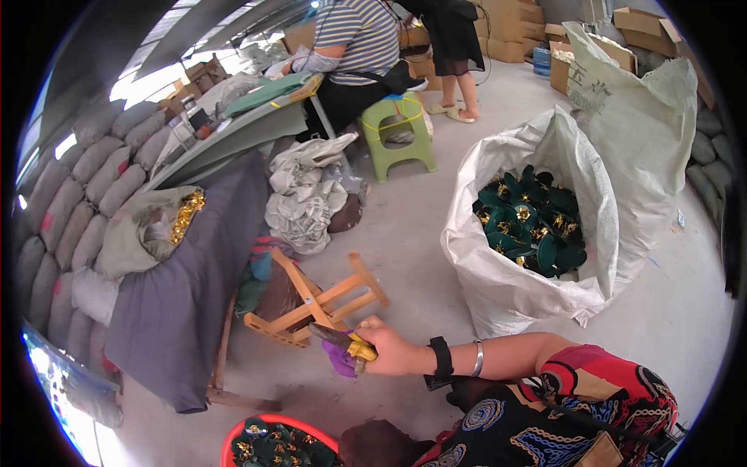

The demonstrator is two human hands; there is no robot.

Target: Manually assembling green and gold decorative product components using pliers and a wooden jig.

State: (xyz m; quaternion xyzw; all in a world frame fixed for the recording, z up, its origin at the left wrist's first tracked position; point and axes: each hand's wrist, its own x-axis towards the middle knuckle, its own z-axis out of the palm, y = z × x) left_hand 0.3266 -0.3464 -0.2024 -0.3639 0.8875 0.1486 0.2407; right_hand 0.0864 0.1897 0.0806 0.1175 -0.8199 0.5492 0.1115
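Observation:
My right hand (387,348) reaches in from the right, a black band and a silver bangle around its wrist. Its fingers are closed around a yellow and dark-brown thing (362,349) whose kind I cannot make out. A purple piece (339,361) shows beside it, partly hidden. The held thing is in front of a folding wooden stool (305,294) on the floor. Below the hand, at the lower edge, a red basin (230,438) contains dark-green pieces with gold-coloured parts (274,446). My left hand is out of view.
A large white woven sack (498,300) of similar green pieces stands at right, with another sack (650,148) behind. A cloth-covered table (187,311) is at left, before stacked sacks (101,171). Farther off, a person (354,39) sits by a green stool (399,134); another person (451,39) stands.

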